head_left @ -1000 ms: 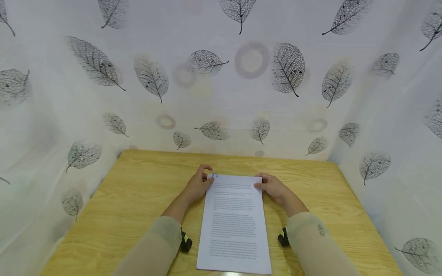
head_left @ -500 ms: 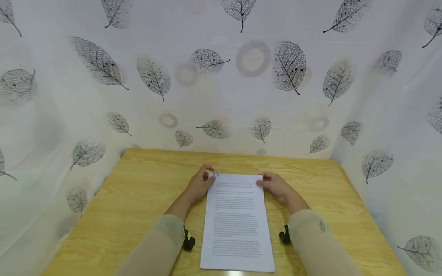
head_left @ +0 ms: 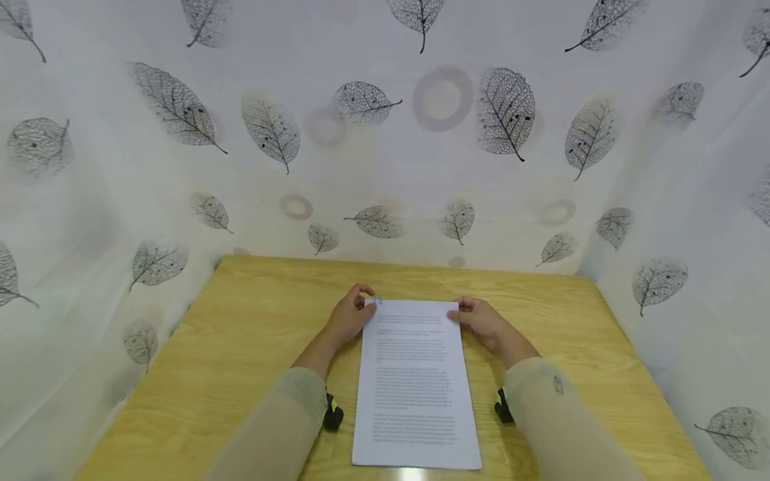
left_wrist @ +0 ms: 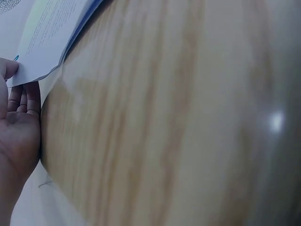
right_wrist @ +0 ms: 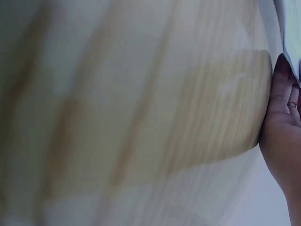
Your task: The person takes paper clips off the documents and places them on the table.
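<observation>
A stack of printed paper sheets (head_left: pixel 415 387) lies lengthwise on the wooden table, its far end between both hands. My left hand (head_left: pixel 349 316) pinches the far left corner, thumb on top and the other fingers beneath. Close to that thumb, a paper clip (head_left: pixel 377 300) sits on the top edge. At the far right corner my right hand (head_left: pixel 481 323) grips the stack, thumb over the page and fingers behind. In the left wrist view the paper (left_wrist: pixel 51 42) shows its corner raised over the fingers. The right wrist view catches only a sliver of paper (right_wrist: pixel 292 37) by the fingers.
The wood-grain table (head_left: pixel 252 334) reaches out on both sides of the stack. A white leaf-patterned curtain (head_left: pixel 373 160) closes off the back and both sides. Black wrist devices show beneath both sleeves (head_left: pixel 556 414).
The view has shifted slightly, with the paper and both hands appearing a little higher and further right. Both hands keep their hold on the stack's corners.
</observation>
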The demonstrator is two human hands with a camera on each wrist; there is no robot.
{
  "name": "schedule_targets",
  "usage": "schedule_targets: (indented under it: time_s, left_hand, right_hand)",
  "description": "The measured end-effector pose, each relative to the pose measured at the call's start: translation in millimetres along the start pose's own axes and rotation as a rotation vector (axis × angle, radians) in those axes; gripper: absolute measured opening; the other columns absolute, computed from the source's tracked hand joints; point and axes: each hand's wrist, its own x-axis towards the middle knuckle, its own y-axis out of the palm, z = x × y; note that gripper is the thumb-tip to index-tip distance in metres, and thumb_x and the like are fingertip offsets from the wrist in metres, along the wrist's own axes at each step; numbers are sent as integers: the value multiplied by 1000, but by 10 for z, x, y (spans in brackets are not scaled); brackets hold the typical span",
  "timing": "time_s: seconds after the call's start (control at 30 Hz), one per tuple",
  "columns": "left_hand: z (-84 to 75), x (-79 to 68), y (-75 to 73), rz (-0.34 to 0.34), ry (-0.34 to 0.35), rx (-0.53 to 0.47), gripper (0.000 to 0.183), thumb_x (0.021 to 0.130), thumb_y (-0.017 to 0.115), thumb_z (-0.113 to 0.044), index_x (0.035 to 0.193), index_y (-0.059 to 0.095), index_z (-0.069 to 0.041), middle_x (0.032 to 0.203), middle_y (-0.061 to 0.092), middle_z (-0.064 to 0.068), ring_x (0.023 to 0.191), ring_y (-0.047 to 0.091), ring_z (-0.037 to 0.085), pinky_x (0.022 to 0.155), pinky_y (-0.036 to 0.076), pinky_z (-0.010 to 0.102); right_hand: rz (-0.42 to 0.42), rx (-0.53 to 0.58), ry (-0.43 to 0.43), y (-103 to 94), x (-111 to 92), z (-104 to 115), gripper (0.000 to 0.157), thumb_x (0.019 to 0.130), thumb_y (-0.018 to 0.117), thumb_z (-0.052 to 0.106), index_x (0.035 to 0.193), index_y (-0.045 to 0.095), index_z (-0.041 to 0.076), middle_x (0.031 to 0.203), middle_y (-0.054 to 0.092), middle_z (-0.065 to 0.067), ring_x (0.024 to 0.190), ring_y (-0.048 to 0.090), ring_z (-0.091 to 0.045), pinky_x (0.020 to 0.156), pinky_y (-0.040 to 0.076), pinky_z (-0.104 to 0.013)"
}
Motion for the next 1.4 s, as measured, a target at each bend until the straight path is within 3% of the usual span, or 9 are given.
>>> schedule_targets:
  time_s: [0.43,0.73,1.4]
  left_hand:
    - [-7,10,11,-5,-38,-28,23,104,67,-20,126,62,-23,91,56,0,86,52,19,77,44,31]
    - [-3,17,0,-20,-63,-61,24,101,67,-18,124,62,-24,95,58,0,92,54,21,84,45,33]
    - [30,13,14,-23,-39,-106,26,101,64,-17,127,61,-16,91,58,-1,86,53,19,78,45,30]
  right_hand:
    - [-32,-68,13,2,40,-33,20,106,67,7,124,66,-2,104,70,3,96,64,-11,82,54,-21]
    - [-39,-72,11,-1,62,-30,17,106,69,7,120,65,-1,101,69,4,94,62,-11,80,54,-21]
    - [-55,-88,15,23,6,4,15,105,69,6,118,66,-2,98,70,5,91,61,-11,79,52,-22]
